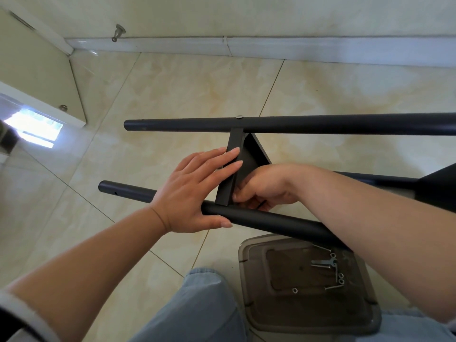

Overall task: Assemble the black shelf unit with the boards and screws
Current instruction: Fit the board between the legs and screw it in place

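Bare forearms, pale-blue jeans [197, 309], rolled grey sleeve [22, 317]

Bright, even daylight; window glare [34, 127] reflects off the glossy floor [187, 95] at left; wide-angle edges bend.

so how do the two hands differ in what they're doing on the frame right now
The left hand lies flat with straight fingers across the cross bracket, thumb under the near black tube. The right hand is curled, fingers tucked in behind the bracket where it meets that tube; what it pinches is hidden. Both work at the same joint.
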